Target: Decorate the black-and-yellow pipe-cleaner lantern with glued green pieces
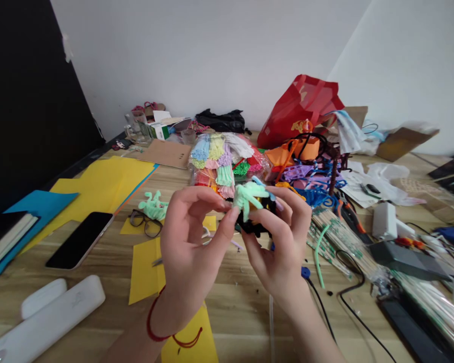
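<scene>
In front of me, above the table, is a pipe-cleaner piece with mint-green fuzzy strands on top and black and yellow parts below. My right hand grips it from the right, fingers curled around its side. The thumb and forefinger of my left hand pinch at its left edge; exactly what lies between those fingertips is hidden. A second mint-green pipe-cleaner bundle lies on the table beyond my left hand, beside a pair of glasses. Yellow paper lies below my left wrist.
A bag of coloured pipe cleaners sits behind my hands, with a red bag farther back. To the right are wrapped sticks, pliers and black cables. A phone and white cases lie left.
</scene>
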A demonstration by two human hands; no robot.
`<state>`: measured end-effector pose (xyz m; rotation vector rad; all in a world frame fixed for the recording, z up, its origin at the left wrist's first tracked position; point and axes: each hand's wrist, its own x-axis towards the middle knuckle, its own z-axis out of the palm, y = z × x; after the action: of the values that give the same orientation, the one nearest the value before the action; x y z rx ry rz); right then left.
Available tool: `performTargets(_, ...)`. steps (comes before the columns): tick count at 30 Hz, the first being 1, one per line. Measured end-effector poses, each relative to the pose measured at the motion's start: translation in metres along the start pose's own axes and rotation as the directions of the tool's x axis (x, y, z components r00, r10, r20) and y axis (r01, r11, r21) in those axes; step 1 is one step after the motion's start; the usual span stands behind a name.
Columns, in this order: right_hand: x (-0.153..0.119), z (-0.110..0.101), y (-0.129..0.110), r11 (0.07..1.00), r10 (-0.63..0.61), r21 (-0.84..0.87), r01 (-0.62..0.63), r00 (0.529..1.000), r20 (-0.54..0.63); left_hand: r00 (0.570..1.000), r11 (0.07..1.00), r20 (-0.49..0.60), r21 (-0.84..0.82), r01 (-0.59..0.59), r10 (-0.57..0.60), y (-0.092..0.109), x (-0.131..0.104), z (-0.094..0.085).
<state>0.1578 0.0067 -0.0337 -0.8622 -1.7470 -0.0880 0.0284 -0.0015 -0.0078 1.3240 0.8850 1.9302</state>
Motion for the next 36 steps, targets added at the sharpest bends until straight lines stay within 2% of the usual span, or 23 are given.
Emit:
performTargets(6,0.002,-0.003,0.002,0.999,0.037,0.009,-0.037,0.999,0.027,0.995,0.995,0.025,-0.002,0.102,-0.101,0.008,0.004,-0.006)
performTargets(9,0.001,-0.002,0.003,0.981,0.129,0.139,-0.136,0.99,0.053,0.997,0.998,0.052,-0.007,0.065,-0.064,0.009,0.006,-0.007)
performTargets(13,0.0,-0.002,0.003,0.886,0.249,0.369,-0.281,0.959,0.131,0.992,0.999,0.123,0.046,-0.018,0.012,0.003,0.009,-0.013)
performTargets(15,0.0,-0.002,0.001,0.818,0.292,0.465,-0.338,0.941,0.17,0.972,0.992,0.235,0.115,-0.044,0.016,-0.002,0.01,-0.017)
performTargets(18,0.0,-0.003,-0.003,0.726,0.335,0.558,-0.402,0.915,0.223,0.9,0.979,0.43,0.202,-0.019,-0.071,-0.005,0.01,-0.023)
performTargets(20,0.001,-0.004,-0.005,0.708,0.335,0.576,-0.41,0.912,0.237,0.862,0.972,0.491,0.236,0.011,-0.129,-0.004,0.01,-0.025)
performTargets(22,0.001,-0.005,-0.005,0.721,0.321,0.572,-0.39,0.921,0.223,0.854,0.968,0.501,0.251,0.012,-0.141,-0.004,0.01,-0.026)
performTargets(24,0.002,-0.006,-0.002,0.729,0.295,0.58,-0.364,0.931,0.215,0.866,0.968,0.485,0.251,-0.004,-0.122,-0.004,0.01,-0.026)
performTargets(28,0.002,-0.012,0.011,0.685,0.273,0.618,-0.387,0.922,0.275,0.871,0.971,0.481,0.24,-0.022,-0.099,-0.009,0.012,-0.029)
performTargets(32,0.004,-0.021,0.02,0.683,0.305,0.598,-0.419,0.908,0.288,0.854,0.958,0.519,0.26,-0.119,-0.035,-0.008,0.018,-0.031)
performTargets(36,0.01,-0.029,0.018,0.657,0.382,0.586,-0.474,0.879,0.283,0.793,0.913,0.608,0.296,-0.28,0.046,-0.003,0.023,-0.031)
